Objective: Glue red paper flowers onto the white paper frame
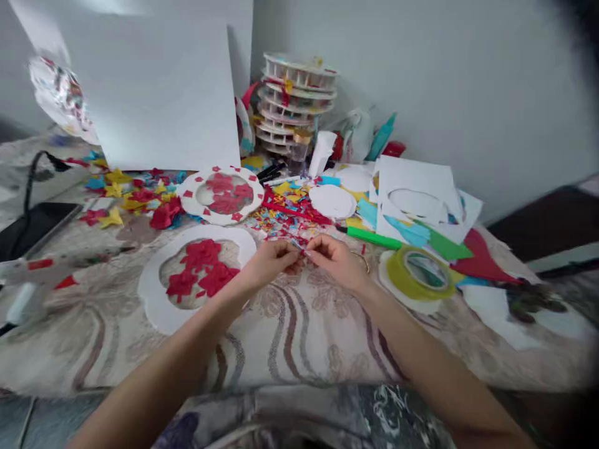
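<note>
My left hand point(276, 260) and my right hand point(337, 262) meet at the middle of the table, fingertips pinched together and nearly touching. Something tiny, with hints of red and pale blue, shows between them; its kind is too small to tell. Just beyond the fingers lies a heap of small coloured paper scraps point(281, 219). Left of my left hand rests a white scalloped paper ring point(156, 293) with red paper flowers point(201, 262) within its opening. A similar ring dotted with red bits point(187, 202) lies behind it.
A glue gun point(51, 267) and a phone point(40, 227) lie at the left. On the right are a yellow tape roll point(400, 274), a green marker point(374, 237) and cut white sheets point(414, 174). A tiered white stand point(297, 106) and a white board point(163, 93) stand at the back.
</note>
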Demonstrator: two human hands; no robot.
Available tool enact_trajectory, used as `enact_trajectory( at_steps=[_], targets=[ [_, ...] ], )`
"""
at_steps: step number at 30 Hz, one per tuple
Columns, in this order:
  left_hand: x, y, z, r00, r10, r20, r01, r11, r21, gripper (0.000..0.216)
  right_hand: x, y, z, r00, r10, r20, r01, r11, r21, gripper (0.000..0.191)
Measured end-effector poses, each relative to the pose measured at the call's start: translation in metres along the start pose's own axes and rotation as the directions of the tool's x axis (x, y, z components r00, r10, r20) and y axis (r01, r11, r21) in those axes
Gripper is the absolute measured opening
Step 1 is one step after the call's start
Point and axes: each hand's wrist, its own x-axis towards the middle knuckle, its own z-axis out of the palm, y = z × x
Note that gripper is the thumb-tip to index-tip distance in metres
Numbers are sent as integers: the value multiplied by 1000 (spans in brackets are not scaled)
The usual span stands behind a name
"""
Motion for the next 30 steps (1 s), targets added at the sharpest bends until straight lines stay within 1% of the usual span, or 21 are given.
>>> enact_trajectory(
  at_steps=[9, 16, 22, 30],
  targets=[
    [-1, 0, 2, 1000, 23, -8, -23, 999, 42, 17, -2, -3, 3, 999, -43, 11, 43, 999, -19, 6],
    [1, -5, -1, 990, 114, -78, -102, 985, 138, 16, -2, -4, 5, 999, -35, 20, 36, 999, -30, 5],
    [1, -2, 0, 994, 103, -44, -96, 986, 138, 21, -3, -5, 5, 999, -38, 15, 38, 999, -23, 4],
    [2, -3, -2, 994, 105, -39, -98, 985, 144, 21, -3, -5, 5, 999, -28, 17, 28, 999, -32, 4]
  ],
)
